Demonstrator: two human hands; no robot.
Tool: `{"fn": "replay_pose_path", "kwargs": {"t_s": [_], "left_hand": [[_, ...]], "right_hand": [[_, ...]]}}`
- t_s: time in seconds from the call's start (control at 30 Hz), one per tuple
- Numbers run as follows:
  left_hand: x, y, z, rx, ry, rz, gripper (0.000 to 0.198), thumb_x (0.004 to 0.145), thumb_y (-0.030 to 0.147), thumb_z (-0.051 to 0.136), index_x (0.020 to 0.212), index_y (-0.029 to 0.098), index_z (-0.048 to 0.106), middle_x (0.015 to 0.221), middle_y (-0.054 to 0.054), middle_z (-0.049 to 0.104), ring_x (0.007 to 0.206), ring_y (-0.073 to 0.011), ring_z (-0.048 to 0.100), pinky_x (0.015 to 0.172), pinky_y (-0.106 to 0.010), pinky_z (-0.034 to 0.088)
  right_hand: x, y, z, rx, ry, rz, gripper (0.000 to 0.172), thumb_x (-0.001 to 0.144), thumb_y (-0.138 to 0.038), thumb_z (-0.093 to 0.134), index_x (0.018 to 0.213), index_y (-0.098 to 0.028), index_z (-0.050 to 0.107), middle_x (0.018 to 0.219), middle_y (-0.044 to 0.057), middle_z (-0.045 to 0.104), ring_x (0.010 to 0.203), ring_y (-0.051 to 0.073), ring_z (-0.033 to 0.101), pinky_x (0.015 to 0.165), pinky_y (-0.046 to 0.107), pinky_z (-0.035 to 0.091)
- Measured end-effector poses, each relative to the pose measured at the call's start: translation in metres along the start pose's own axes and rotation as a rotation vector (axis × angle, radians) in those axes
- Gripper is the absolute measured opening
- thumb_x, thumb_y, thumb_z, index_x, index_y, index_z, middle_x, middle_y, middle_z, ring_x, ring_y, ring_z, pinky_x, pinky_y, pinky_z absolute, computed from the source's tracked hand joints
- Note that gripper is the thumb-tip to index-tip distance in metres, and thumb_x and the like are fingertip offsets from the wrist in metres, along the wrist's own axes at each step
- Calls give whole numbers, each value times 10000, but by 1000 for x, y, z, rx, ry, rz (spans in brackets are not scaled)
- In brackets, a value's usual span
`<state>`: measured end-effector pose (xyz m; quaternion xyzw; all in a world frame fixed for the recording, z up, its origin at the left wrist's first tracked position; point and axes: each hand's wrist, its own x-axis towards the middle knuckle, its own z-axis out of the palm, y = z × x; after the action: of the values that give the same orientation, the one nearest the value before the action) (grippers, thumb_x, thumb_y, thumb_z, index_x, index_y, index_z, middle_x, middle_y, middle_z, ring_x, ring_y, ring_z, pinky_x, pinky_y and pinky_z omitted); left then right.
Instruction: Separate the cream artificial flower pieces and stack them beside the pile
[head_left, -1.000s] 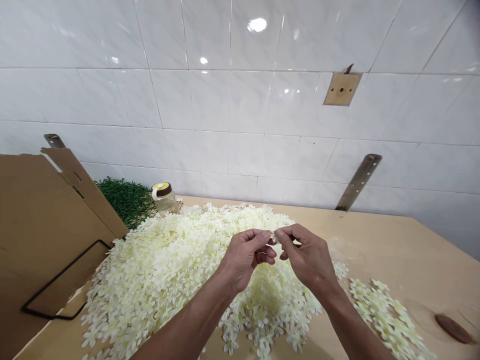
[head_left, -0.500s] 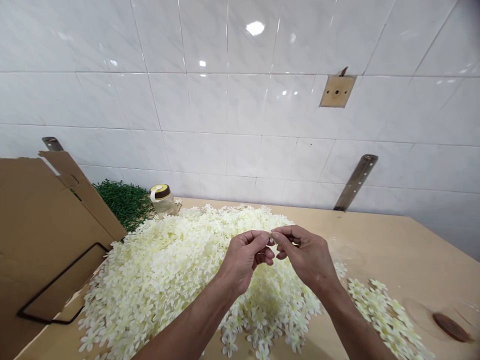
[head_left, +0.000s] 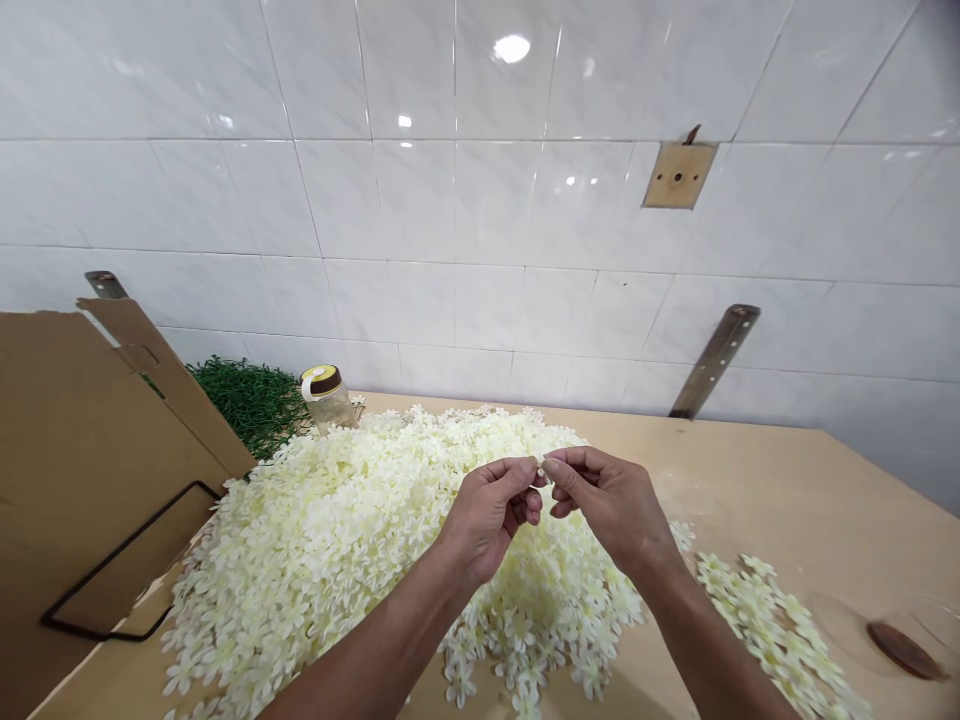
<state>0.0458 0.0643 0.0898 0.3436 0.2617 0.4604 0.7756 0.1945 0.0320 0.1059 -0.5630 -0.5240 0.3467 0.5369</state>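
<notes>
Over the front of the heap of flowers (head_left: 352,520), as the head view is showing it, both hands are meeting at their fingertips. The left hand (head_left: 487,510) is pinching a tiny pale piece (head_left: 541,470) between thumb and forefinger, its other fingers curling loosely underneath. The right hand (head_left: 611,500) is pressing thumb and forefinger onto the piece from the other side, its remaining fingers bending inward. The piece is sitting between the two pinches, seemingly up off the heap and the table (head_left: 757,490).

To my mind, work this fine is calling for a light, steady grip: one hand holding the piece still, the other doing the finer adjusting, the wrists resting easy and the thumbs not crushing anything thin. A little height is helping too, since loose flowers are lying right beneath and could be snagging.

I am not managing to make out what the piece is; the fingertips are covering nearly all of it. The forearms (head_left: 390,640) are hiding part of the heap and running out of sight below. A smaller patch (head_left: 765,620) is getting cut off there too, and the brown disc (head_left: 906,650) is leaving me guessing.
</notes>
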Motion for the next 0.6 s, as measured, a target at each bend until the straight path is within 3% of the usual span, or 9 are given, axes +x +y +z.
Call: {"fn": "replay_pose_path", "kwargs": {"t_s": [0.23, 0.43, 0.6], "left_hand": [[0, -1, 0, 53, -23, 19, 245, 754, 328, 796, 764, 97, 715, 638, -24, 592, 530, -75, 511, 525, -224, 400], [-1, -5, 0, 86, -2, 37, 240, 740, 321, 802, 793, 100, 726, 778, -54, 641, 564, -78, 531, 542, -233, 418], [-3, -4, 4, 123, 29, 52, 228, 760, 318, 777, 765, 100, 711, 690, -45, 625, 546, -87, 530, 550, -240, 428]], "right_hand": [[1, 0, -2, -22, -8, -17, 344, 773, -508, 738, 834, -170, 736, 711, 21, 683, 591, 147, 637, 556, 275, 595], [-3, -7, 0, -164, 49, -62, 340, 848, -502, 646, 790, -171, 699, 671, 7, 651, 532, 133, 627, 525, 246, 562], [-3, -2, 4, -189, 47, -80, 386, 895, -539, 564, 799, -176, 655, 643, 2, 609, 567, 144, 634, 558, 254, 569]]}}
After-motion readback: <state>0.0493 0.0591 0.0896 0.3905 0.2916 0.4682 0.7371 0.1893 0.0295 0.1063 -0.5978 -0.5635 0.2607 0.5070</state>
